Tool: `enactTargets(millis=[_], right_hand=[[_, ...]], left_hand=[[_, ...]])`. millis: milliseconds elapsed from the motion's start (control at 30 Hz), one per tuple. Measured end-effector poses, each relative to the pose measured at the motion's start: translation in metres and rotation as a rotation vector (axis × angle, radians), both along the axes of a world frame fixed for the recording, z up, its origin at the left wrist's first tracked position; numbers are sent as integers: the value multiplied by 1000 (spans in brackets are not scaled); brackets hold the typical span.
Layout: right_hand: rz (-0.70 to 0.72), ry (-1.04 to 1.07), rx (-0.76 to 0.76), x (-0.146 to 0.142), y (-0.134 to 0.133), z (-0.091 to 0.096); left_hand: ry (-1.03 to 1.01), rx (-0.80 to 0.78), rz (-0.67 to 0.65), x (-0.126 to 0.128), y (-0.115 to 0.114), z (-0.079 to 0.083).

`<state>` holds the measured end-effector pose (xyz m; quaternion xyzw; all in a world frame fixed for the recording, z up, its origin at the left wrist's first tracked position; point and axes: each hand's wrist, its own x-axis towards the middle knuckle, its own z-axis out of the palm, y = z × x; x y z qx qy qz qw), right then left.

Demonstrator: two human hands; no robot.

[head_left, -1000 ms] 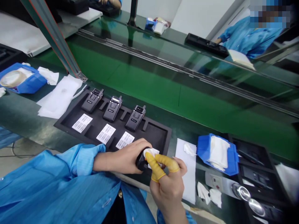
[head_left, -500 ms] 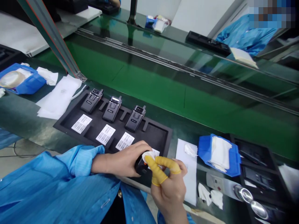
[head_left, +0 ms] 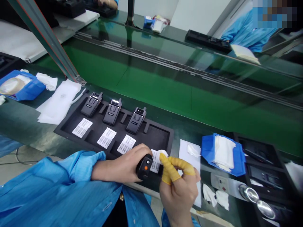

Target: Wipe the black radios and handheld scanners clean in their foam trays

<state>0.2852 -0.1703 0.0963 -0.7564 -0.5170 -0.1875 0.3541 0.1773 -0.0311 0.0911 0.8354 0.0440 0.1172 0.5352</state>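
So the left hand [head_left: 129, 165] has its fingers wrapped snugly around a black radio [head_left: 144, 168], end up toward the camera so you can see an orange dot [head_left: 145, 167] on it with a small pale round bit just above. That radio sits over the near edge of the black tray [head_left: 159, 137], close to its right-hand end. The right hand [head_left: 181, 189] has yellow finger cots [head_left: 171, 170] on, and the fingertips are pinched closed on a small white wipe [head_left: 163, 153]. Wipe and radio are apart, just a little gap between them, and a barcode label [head_left: 155, 165] shows in that gap, partly hidden. Three more radios [head_left: 111, 114] lie along the far side of the tray, backs up with "Riton" on them, and three other labels [head_left: 107, 137] lie along the near side, roughly one below each. Right of the tray there's a white sheet [head_left: 183, 149] with a crumpled scrap [head_left: 193, 150] on it, then a blue bin [head_left: 240, 162] with a stack of white cloths [head_left: 224, 153] inside. Nearer the person are a couple of loose white bits [head_left: 222, 199], next to a clear bottle [head_left: 220, 183]. Way over left, another blue bin [head_left: 35, 90] holds a tape roll [head_left: 11, 86], and some thin white sheets [head_left: 59, 102] lie between it and the tray.
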Motion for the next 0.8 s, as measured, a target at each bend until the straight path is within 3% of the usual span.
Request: enactTargets(millis=[100,367,600,700,800], right_hand=[[137,36,-3,-6,2,6],[197,-40,-8,-5,-4,1],[68,-25,-1,8,-15,1],[120,-110,-20,-1,-6,1],[36,-130,-35,-15,4,-1]], left_hand=[[10,-24,11,1,0,2],[4,-9,16,3,0,1],[28,21,45,4,0,2],[40,-2,42,4,0,4],[27,-20,55,5,-1,4]])
